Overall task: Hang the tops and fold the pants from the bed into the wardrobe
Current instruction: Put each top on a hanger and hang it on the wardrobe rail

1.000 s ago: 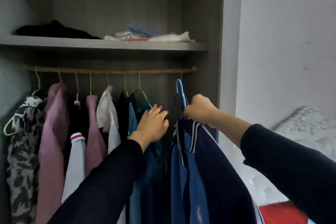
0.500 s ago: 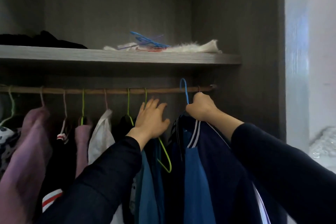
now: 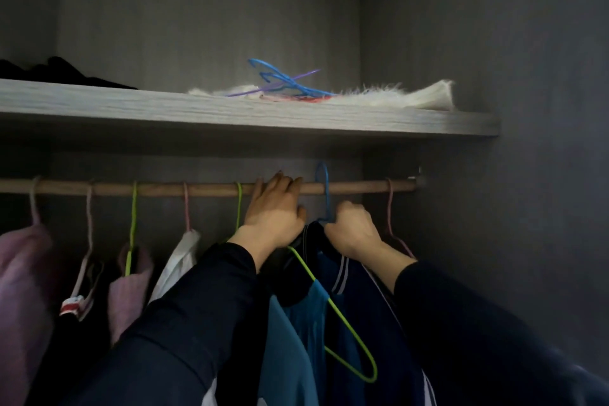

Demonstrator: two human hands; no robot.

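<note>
Inside a dim grey wardrobe [image 3: 494, 43], a pale wood-grain shelf [image 3: 131, 102] ran the full width above a wooden rod [image 3: 158, 188] hung with clothes. A pink garment [image 3: 19, 273] hung at the far left, a white top [image 3: 178, 254] near the middle and a teal garment [image 3: 290, 339] on a green hanger [image 3: 349, 333] below the person's dark-sleeved arms. The navy top [image 3: 356, 306], trimmed with white stripes, hung just right of the teal one, directly under the right hand [image 3: 354, 231]. That hand was closed in a fist around the neck of the blue hanger [image 3: 324, 188] carrying the navy top, whose hook arched over the rod; whether it bore on the wood could not be told. The left hand [image 3: 275, 211] reached up beside it, fingers extended and their tips on the rod, gripping nothing. A pink hanger [image 3: 390, 208] hung near the rod's right end. On the shelf lay a black cloth [image 3: 59, 72], a white furry cloth [image 3: 395, 97] and loose spare hangers [image 3: 280, 79].
</note>
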